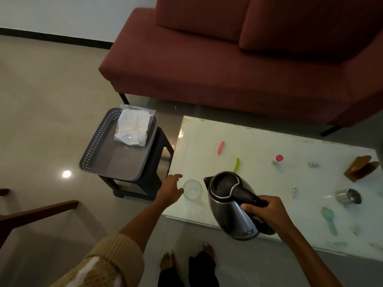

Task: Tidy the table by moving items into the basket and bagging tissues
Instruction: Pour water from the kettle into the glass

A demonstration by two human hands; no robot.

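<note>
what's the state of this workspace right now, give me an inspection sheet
surface: glossy white low table
job's things: grey perforated plastic basket on a dark stool, holding a clear bag of white tissues; dark steel electric kettle; clear drinking glass
clutter: pink clip, green clip, tipped steel mug, brown wooden holder
hands: left hand open beside the glass; right hand grips the kettle's handle
cables: nothing seen
surroundings: dark red sofa, tiled floor

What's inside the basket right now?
One clear bag of white tissues, lying at the far end of the basket. The basket floor beneath the bag is covered, so anything under it can't be seen.
</note>
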